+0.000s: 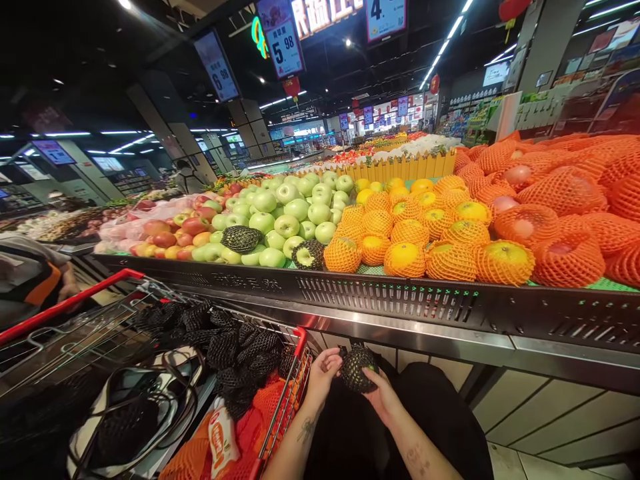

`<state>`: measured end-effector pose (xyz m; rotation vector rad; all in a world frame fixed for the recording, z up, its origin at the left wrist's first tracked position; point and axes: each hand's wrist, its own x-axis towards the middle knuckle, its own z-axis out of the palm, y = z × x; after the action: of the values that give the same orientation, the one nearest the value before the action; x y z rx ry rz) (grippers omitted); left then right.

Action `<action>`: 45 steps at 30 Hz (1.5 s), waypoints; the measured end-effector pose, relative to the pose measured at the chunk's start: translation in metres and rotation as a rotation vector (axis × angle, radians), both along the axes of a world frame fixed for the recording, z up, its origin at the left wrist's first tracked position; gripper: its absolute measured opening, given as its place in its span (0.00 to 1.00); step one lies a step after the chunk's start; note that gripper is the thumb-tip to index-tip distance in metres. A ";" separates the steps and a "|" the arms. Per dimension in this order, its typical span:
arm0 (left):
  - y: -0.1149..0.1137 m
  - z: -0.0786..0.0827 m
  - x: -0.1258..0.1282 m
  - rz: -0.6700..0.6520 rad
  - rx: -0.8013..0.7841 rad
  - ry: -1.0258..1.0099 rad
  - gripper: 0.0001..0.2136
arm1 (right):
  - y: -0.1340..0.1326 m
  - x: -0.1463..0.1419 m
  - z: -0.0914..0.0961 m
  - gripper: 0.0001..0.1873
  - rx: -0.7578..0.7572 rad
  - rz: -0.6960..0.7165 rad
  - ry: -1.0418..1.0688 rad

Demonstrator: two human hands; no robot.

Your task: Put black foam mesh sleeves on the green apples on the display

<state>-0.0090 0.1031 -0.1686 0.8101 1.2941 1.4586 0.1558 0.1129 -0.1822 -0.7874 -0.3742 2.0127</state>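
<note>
A round fruit in a black foam net [358, 368] is held low in front of my lap; the net hides most of the fruit, with small yellow-green patches showing through. My right hand [381, 393] grips it from the right, thumb across its front. On its left side, my left hand [325, 373] has its fingers curled at the edge of the net. Above, on the display, lie bare green apples [287, 225]. Among them are a black-netted fruit [241, 239] and another black-netted fruit [309, 255] at the front edge.
A shopping cart [300, 341] at left holds black foam nets [227, 353], orange nets [200, 453] and a bag [90, 417]. The display's black front rail [400, 300] runs ahead of me. Orange-netted citrus [405, 257] and red apples [193, 227] flank the green apples. Another person [37, 280] is at left.
</note>
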 end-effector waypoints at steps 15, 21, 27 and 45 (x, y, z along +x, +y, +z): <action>-0.009 -0.014 0.022 -0.347 -0.066 0.143 0.21 | 0.005 0.001 -0.005 0.21 0.037 -0.110 0.047; -0.006 -0.007 0.005 -0.408 -0.043 0.242 0.17 | 0.004 -0.001 -0.006 0.19 0.033 -0.141 0.036; 0.001 0.000 -0.011 -0.295 0.018 0.364 0.08 | 0.002 -0.006 -0.010 0.25 0.040 -0.128 -0.031; -0.021 -0.002 0.023 -0.290 0.383 0.743 0.35 | -0.002 -0.003 -0.006 0.27 0.063 0.066 -0.116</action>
<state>0.0141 0.0819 -0.1707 1.8370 1.3461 1.2174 0.1526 0.1105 -0.1881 -0.8650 -0.5336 2.0110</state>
